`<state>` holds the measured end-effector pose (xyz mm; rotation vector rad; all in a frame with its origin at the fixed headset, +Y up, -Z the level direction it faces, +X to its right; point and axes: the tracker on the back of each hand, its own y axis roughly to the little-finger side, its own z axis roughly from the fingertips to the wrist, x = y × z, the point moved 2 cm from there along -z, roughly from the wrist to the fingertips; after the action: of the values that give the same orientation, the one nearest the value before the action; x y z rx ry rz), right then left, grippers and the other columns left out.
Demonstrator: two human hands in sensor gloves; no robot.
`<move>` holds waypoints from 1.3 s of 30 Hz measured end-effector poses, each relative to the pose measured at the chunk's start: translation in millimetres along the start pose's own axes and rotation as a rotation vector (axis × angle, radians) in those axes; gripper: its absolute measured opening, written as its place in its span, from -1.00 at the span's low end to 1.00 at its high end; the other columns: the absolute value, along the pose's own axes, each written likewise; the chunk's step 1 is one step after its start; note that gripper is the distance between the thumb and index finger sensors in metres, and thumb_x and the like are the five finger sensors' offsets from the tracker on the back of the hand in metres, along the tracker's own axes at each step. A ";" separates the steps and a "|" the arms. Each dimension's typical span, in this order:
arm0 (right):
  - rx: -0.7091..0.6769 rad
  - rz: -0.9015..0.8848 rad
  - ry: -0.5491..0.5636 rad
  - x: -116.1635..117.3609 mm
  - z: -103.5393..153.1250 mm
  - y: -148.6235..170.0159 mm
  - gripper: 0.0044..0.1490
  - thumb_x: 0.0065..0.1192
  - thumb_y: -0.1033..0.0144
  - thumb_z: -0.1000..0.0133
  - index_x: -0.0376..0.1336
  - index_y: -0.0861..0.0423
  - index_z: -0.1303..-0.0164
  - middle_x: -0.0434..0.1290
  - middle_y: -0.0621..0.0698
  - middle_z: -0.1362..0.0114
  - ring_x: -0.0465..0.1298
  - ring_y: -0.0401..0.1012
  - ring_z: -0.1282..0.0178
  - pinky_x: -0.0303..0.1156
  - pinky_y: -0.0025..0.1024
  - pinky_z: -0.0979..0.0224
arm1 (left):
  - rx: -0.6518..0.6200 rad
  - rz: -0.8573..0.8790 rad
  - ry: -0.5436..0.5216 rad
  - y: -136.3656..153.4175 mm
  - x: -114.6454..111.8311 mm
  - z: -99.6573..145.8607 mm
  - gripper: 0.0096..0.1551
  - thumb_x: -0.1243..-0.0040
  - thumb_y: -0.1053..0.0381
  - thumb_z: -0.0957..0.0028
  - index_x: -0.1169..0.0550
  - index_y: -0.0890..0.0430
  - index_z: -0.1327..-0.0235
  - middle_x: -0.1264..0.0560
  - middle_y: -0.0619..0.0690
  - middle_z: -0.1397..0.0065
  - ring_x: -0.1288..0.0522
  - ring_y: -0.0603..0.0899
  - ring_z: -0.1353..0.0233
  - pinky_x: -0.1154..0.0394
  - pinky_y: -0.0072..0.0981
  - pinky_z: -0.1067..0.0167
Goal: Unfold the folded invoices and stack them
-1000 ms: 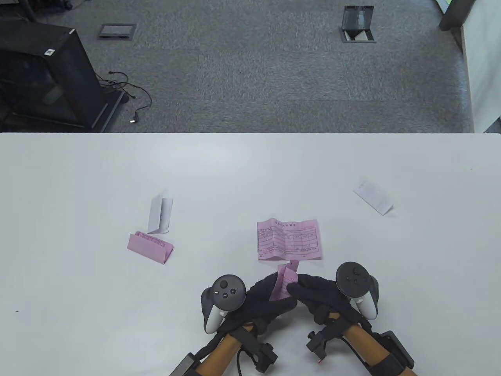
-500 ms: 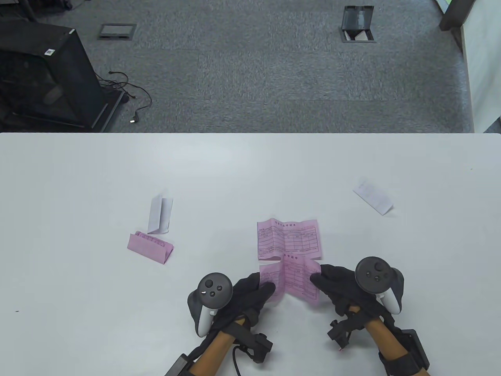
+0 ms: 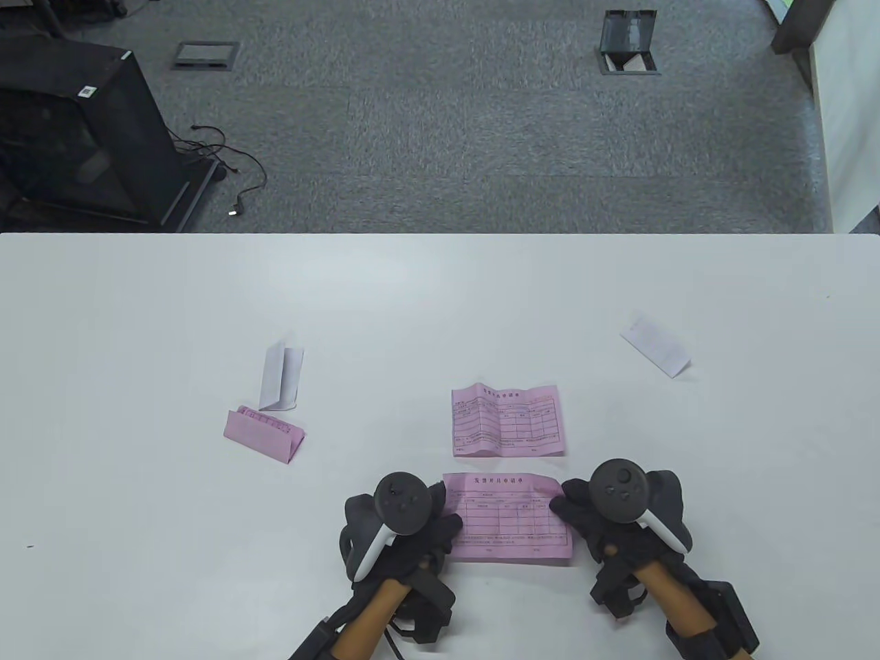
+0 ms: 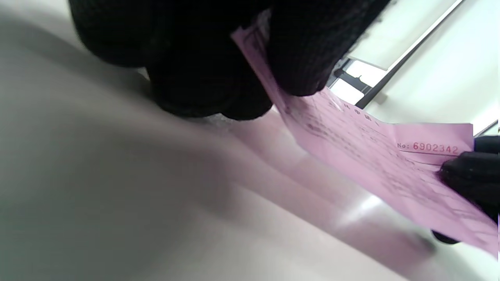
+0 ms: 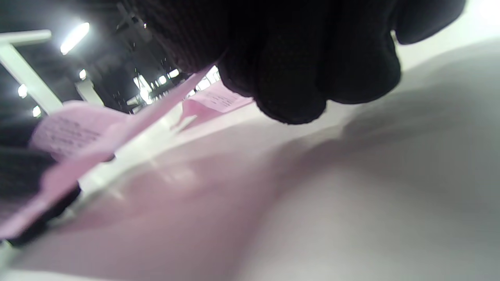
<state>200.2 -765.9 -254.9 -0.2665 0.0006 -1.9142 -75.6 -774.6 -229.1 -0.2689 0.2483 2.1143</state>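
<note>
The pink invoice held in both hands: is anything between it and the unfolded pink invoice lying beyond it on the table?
Nothing visible. The held invoice and the flat one are separated only by bare table.

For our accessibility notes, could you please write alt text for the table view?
Two gloved hands, left hand and right hand, hold an unfolded pink invoice by its side edges. Another unfolded pink invoice lies just beyond it on the white table; three folded slips lie farther out.
</note>
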 end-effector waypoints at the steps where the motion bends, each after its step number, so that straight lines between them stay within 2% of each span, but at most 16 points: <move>1: 0.000 0.034 0.004 0.0 1.0 -1.8 -0.53 0.20 0.01 -0.04 0.46 0.06 0.04 0.65 0.00 0.08 0.59 0.02 -0.04 0.29 0.15 -0.38 | 0.005 -0.055 0.003 -1.9 -0.7 0.5 -0.31 -0.40 0.03 -0.06 -0.43 0.14 -0.46 -0.69 0.10 -0.04 -0.64 0.17 0.04 -0.57 -0.10 0.09; 9: 0.008 0.138 0.011 6.9 2.0 -8.9 -0.54 0.21 0.00 -0.03 0.46 0.05 0.05 0.65 0.00 0.09 0.59 0.01 -0.02 0.29 0.14 -0.38 | 0.025 -0.314 0.007 -13.3 -8.5 2.2 -0.05 -0.41 -0.08 -0.03 -0.23 0.16 -0.60 -0.64 0.00 -0.01 -0.61 0.11 0.08 -0.55 -0.10 0.08; 13: 0.018 0.173 0.028 9.0 2.1 -10.7 -0.54 0.21 0.00 -0.03 0.46 0.04 0.06 0.64 0.00 0.11 0.59 0.00 0.00 0.30 0.13 -0.38 | 0.033 -0.469 -0.040 -18.9 -12.2 5.5 0.15 -0.39 -0.20 0.03 -0.04 0.16 -0.65 -0.59 -0.01 -0.05 -0.57 0.11 0.04 -0.52 -0.07 0.02; 15: 0.022 0.192 0.030 9.1 2.8 -11.1 -0.53 0.21 -0.01 -0.03 0.46 0.05 0.06 0.64 0.00 0.11 0.59 0.00 0.00 0.30 0.13 -0.38 | 0.024 -0.539 -0.082 -21.5 -12.3 8.7 0.24 -0.38 -0.24 0.05 0.07 0.07 -0.67 -0.52 0.12 -0.22 -0.52 0.22 -0.12 -0.46 0.02 -0.12; 17: 0.031 0.217 0.025 8.8 3.7 -11.1 -0.54 0.21 -0.01 -0.03 0.46 0.04 0.07 0.64 -0.01 0.11 0.59 0.00 0.00 0.30 0.13 -0.38 | 0.001 -0.610 -0.092 -23.7 -12.7 11.3 0.27 -0.34 -0.28 0.04 0.20 -0.07 -0.65 -0.31 0.24 -0.55 -0.40 0.35 -0.35 -0.37 0.12 -0.28; 19: 0.045 0.222 0.018 8.5 3.5 -10.6 -0.54 0.21 -0.01 -0.03 0.46 0.04 0.06 0.64 -0.01 0.11 0.59 0.00 0.00 0.30 0.13 -0.38 | -0.049 -0.594 -0.064 -23.1 -14.1 10.2 0.24 -0.32 -0.28 0.01 0.26 -0.25 -0.58 -0.11 0.21 -0.71 -0.23 0.44 -0.54 -0.29 0.19 -0.38; 21: 0.050 0.218 0.014 8.0 3.1 -9.6 -0.54 0.21 -0.01 -0.03 0.46 0.04 0.06 0.64 -0.01 0.12 0.59 0.00 0.01 0.30 0.13 -0.38 | -0.040 -0.578 -0.039 -20.9 -14.3 8.0 0.13 -0.30 -0.28 0.00 0.17 -0.36 -0.58 -0.05 0.16 -0.77 -0.15 0.46 -0.60 -0.24 0.24 -0.45; 24: 0.069 0.227 0.003 7.0 3.3 -9.3 -0.53 0.21 -0.03 -0.03 0.46 0.04 0.06 0.64 0.00 0.11 0.59 0.00 0.00 0.30 0.13 -0.38 | -0.031 -0.542 0.013 -15.7 -14.6 4.2 -0.19 -0.26 -0.27 -0.02 -0.28 -0.31 -0.58 -0.12 0.15 -0.76 -0.11 0.46 -0.62 -0.21 0.26 -0.46; 28: 0.101 0.241 -0.015 -1.1 3.2 -3.9 -0.49 0.19 -0.06 -0.03 0.45 0.05 0.02 0.64 0.01 0.06 0.58 0.02 -0.05 0.28 0.15 -0.40 | -0.051 -0.510 0.057 -12.0 -13.9 2.1 -0.18 -0.26 -0.28 0.00 -0.28 -0.28 -0.59 -0.05 0.16 -0.77 -0.05 0.46 -0.62 -0.20 0.25 -0.46; 32: 0.108 0.237 0.164 -28.5 12.5 -0.2 -0.46 0.19 -0.05 -0.04 0.42 0.05 -0.06 0.62 0.03 -0.02 0.56 0.05 -0.13 0.24 0.18 -0.42 | -0.033 -0.423 0.192 -4.6 -11.8 -0.4 -0.11 -0.29 -0.24 -0.03 -0.18 -0.27 -0.63 0.09 0.12 -0.78 0.11 0.42 -0.64 -0.08 0.20 -0.50; 34: 0.037 0.230 0.245 -36.6 18.5 -10.1 -0.43 0.18 -0.04 -0.04 0.39 0.04 -0.13 0.60 0.04 -0.09 0.53 0.07 -0.19 0.22 0.21 -0.43 | -0.034 -0.431 0.175 -4.0 -12.4 -0.9 -0.11 -0.29 -0.24 -0.02 -0.17 -0.27 -0.63 0.09 0.10 -0.78 0.12 0.40 -0.63 -0.08 0.18 -0.49; 36: -0.108 0.203 0.288 -35.1 21.9 -29.0 -0.42 0.18 -0.03 -0.05 0.35 -0.01 -0.21 0.57 0.05 -0.18 0.49 0.09 -0.27 0.19 0.24 -0.46 | -0.046 -0.460 0.149 -5.7 -14.5 -0.6 -0.10 -0.26 -0.27 -0.02 -0.16 -0.27 -0.63 0.08 0.13 -0.77 0.10 0.42 -0.62 -0.09 0.19 -0.48; 38: -0.182 0.227 0.266 -26.6 21.7 -48.2 -0.42 0.18 -0.03 -0.05 0.32 -0.07 -0.26 0.52 0.07 -0.28 0.43 0.11 -0.36 0.15 0.28 -0.49 | -0.053 -0.476 0.133 -6.7 -16.0 -0.1 -0.10 -0.23 -0.30 -0.01 -0.15 -0.26 -0.63 0.07 0.15 -0.77 0.09 0.44 -0.61 -0.10 0.21 -0.47; 39: -0.237 0.261 0.217 -18.4 19.9 -61.1 -0.41 0.18 -0.03 -0.05 0.30 -0.12 -0.30 0.47 0.09 -0.35 0.38 0.13 -0.42 0.11 0.32 -0.50 | -0.055 -0.479 0.124 -7.1 -16.6 0.0 -0.10 -0.22 -0.31 -0.01 -0.15 -0.26 -0.63 0.06 0.16 -0.76 0.08 0.45 -0.61 -0.10 0.21 -0.46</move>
<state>153.4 -724.7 -231.0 -0.2043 0.3911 -1.6737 -60.9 -784.3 -224.8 -0.4461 0.1767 1.6339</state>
